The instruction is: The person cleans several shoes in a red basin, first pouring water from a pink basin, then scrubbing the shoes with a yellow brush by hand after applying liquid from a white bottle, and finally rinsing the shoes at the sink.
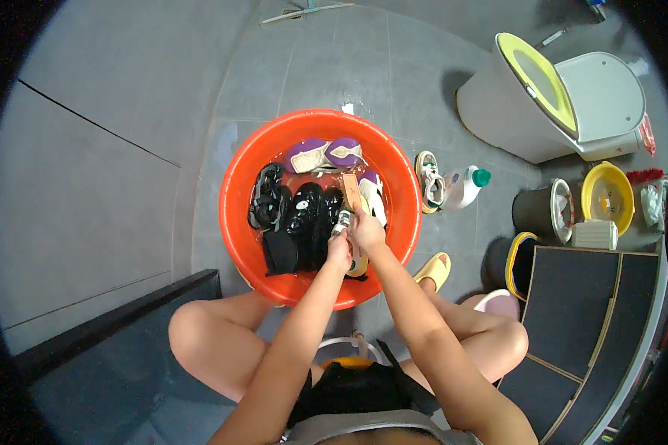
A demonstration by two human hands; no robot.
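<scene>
A large orange-red basin (234,200) holds water and several shoes. Over its right half, my right hand (367,228) is closed around a scrub brush with a tan-orange back (350,189). My left hand (340,250), just beside it, grips a sneaker (342,222), partly hidden by both hands. Shiny black shoes (304,211) lie in the middle, with black strappy sandals (266,200) to their left. A purple-and-white pair (309,156) rests sole-up near the far rim. Another white-and-purple shoe (373,194) leans by the right wall.
Right of the basin stand a white-and-green sneaker (430,180) and a white bottle with a green cap (464,187). My foot wears a yellow slipper (436,271). Farther right are a toilet (508,104), a yellow basin (607,197), buckets (539,211) and a dark cabinet (579,311).
</scene>
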